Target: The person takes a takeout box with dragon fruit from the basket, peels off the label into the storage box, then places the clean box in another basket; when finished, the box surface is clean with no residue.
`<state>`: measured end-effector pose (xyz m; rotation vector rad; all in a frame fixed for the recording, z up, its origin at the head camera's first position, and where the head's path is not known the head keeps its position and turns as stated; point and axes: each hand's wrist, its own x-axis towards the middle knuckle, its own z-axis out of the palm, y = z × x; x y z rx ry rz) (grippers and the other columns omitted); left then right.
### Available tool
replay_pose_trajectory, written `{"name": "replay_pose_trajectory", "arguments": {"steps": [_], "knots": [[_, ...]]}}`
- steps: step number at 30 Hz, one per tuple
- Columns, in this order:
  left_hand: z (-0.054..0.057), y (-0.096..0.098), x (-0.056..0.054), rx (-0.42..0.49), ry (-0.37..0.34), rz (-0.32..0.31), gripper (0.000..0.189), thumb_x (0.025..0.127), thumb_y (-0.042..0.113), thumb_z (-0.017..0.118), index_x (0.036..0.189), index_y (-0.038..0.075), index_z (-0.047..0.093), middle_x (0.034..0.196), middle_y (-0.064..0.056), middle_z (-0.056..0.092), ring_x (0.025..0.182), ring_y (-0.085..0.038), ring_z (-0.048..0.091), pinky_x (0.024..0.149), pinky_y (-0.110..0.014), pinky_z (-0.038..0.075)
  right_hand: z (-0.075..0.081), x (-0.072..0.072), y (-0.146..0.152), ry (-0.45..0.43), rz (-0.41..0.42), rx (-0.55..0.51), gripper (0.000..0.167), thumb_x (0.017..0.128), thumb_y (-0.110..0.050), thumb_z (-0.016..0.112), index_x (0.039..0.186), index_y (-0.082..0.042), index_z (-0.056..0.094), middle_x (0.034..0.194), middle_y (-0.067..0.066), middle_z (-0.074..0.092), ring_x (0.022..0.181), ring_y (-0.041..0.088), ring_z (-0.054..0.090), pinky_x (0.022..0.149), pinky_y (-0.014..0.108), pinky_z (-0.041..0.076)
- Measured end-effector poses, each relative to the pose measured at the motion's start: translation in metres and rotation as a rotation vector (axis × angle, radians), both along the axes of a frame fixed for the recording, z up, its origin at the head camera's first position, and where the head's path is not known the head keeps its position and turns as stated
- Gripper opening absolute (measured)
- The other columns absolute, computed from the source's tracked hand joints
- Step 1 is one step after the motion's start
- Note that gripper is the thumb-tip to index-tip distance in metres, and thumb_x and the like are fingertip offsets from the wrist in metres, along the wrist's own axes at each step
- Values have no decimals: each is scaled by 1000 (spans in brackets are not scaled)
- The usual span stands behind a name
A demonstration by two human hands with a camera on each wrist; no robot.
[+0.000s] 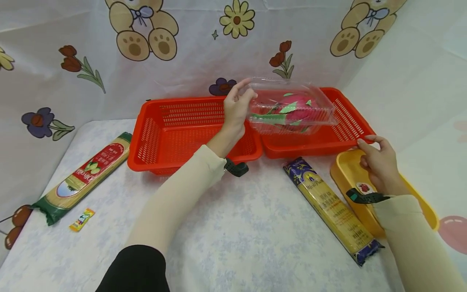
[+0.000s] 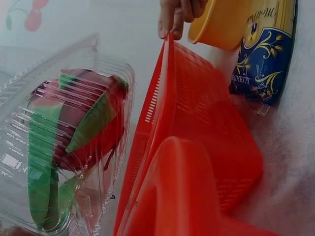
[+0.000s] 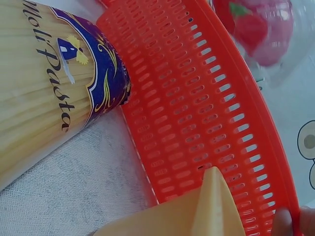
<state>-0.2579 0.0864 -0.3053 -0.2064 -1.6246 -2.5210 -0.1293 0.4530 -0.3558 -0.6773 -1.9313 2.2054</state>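
Note:
My left hand (image 1: 236, 106) grips the left end of a clear plastic clamshell box (image 1: 321, 106), raised over the right red basket. Inside the box lies a pink dragon fruit (image 1: 300, 106) with green scales, also plain in the left wrist view. With thumb and fingers my right hand (image 1: 379, 164) pinches the front right corner of the right red basket's rim (image 1: 310, 152). Below that hand sits a yellow tray (image 1: 344, 166), partly covered by the wrist. Beside the tray lies a spaghetti pack (image 1: 330, 207) with blue ends.
A second red basket (image 1: 175, 142) stands close on the left. Farther left lie a spaghetti pack with green ends (image 1: 87, 174) and a small yellow wrapped candy (image 1: 82, 220). Behind the baskets hangs a printed cloth (image 1: 197, 52).

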Motion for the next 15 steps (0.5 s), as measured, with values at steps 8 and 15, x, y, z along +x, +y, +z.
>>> {"name": "replay_pose_trajectory", "arguments": {"steps": [8, 15], "knots": [[-13, 28, -10, -106, -16, 59, 37, 90, 11, 68, 125, 22, 72, 64, 0, 50, 52, -14, 36, 49, -25, 31, -6, 0, -6, -34, 18, 10, 55, 85, -40, 80, 126, -26, 46, 112, -4, 63, 57, 16, 42, 54, 23, 43], [-13, 65, -14, -309, -8, 41, 41, 90, 21, 70, 130, 28, 68, 61, -2, 46, 50, -18, 40, 45, -26, 36, -3, 0, -1, -22, 1, 21, 56, 85, -42, 79, 127, -28, 46, 125, 1, 55, 58, 14, 43, 56, 20, 43]]}}
